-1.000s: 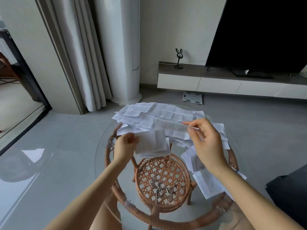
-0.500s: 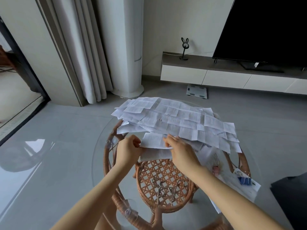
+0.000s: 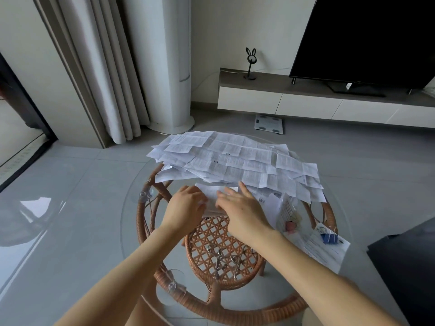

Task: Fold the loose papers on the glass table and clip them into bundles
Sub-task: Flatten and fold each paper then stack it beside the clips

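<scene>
**A:** Where was the sheet at that point?

**B:** The sheet [image 3: 213, 196] lay near the middle of the surface [image 3: 123, 231]. It was right at the 6 o'clock edge of the pile [image 3: 235, 161], which covered the 12 o'clock half. I could not tell whether its far edge was tucked under the pile.

**A:** And the 2 hands?

**B:** The left hand [image 3: 186, 208] had its fingers curled at the sheet's 9 o'clock edge, pinching it, I'd say to stop it sliding on the glass. The right hand [image 3: 244, 208] lay wide and flat, fingers straight, pressing the sheet's 3 o'clock side. That looked like flattening a crease.

**A:** So folding, not clipping?

**B:** That was my reading, since neither hand held a clip.

**A:** Was anything finished?

**B:** At 4 o'clock, 1 bundle [image 3: 329, 254] sat with a blue clip [image 3: 328, 238] on it, well apart from the pile. That was probably so done work stayed out of the loose papers.

**A:** How far along was it?

**B:** Early, I judged, because the pile was large.

**A:** Any risk?

**B:** Glass is slick, and drawing the sheet toward 6 o'clock could have dragged its neighbours along. The basket [image 3: 223, 231] under the glass held metal pieces, but I could not tell whether they were clips.
</scene>
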Demonstrator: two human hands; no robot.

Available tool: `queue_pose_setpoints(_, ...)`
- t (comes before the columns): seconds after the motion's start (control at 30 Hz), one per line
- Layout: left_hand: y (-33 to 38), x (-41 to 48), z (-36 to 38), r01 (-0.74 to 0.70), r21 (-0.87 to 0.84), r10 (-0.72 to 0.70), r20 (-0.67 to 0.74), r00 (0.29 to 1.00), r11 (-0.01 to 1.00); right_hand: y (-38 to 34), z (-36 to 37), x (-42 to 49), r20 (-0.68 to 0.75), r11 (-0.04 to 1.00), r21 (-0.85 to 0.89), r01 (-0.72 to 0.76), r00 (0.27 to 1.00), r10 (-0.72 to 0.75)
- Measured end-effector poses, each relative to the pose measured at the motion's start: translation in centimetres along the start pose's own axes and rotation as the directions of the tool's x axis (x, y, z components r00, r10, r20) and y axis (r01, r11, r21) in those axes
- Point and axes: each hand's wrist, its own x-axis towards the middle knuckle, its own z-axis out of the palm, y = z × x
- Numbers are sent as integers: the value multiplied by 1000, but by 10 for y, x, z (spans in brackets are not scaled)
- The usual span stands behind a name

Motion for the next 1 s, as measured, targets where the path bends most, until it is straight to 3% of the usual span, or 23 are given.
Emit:
queue_pose_setpoints(0.07,-3,1,4,18,-14,-19,-12,1000,1000,0,-14,-16,-306,997,74,-9,951,31)
queue_pose_setpoints(0.13,-4,1,5,6,2,-6,-14,1000,1000,16,-24,-41,-534,989,66,-136,832,150)
queue_pose_setpoints(0.2,-2,0,5,-6,3,6,-34,999,1000,40,-35,-64,-479,924,-14,-383,814,330)
queue_pose_setpoints(0.27,-1,-3,5,-14,7,14,-64,998,1000,66,-35,-74,-208,799,-161,-580,811,547)
queue_pose_setpoints(0.3,1,-4,6,-17,9,18,-74,997,1000,76,-33,-77,-94,761,-203,-616,786,611)
queue_pose_setpoints(0.37,2,-6,7,-19,19,21,-85,996,1000,87,-24,-79,-11,770,-137,-624,778,628)
queue_pose_setpoints(0.47,4,-7,6,-10,18,11,-91,996,1000,90,-14,-75,-26,794,-35,-607,795,606)
queue_pose_setpoints(0.6,6,-6,4,-1,25,3,-78,997,1000,92,-13,-72,6,803,-41,-595,803,595)
queue_pose_setpoints(0.73,6,-7,4,3,32,0,-70,998,999,92,-13,-73,62,793,97,-602,798,599)
queue_pose_setpoints(0.83,4,-8,5,-2,24,4,-77,997,1000,87,-38,-73,-65,761,265,-591,777,626)
queue_pose_setpoints(0.93,4,-9,5,1,27,2,-81,997,1000,61,-69,-57,-263,820,365,-441,796,545)
queue_pose_setpoints(1.0,5,-9,5,-2,23,4,-78,997,1000,36,-75,-31,-195,838,426,-341,870,453)
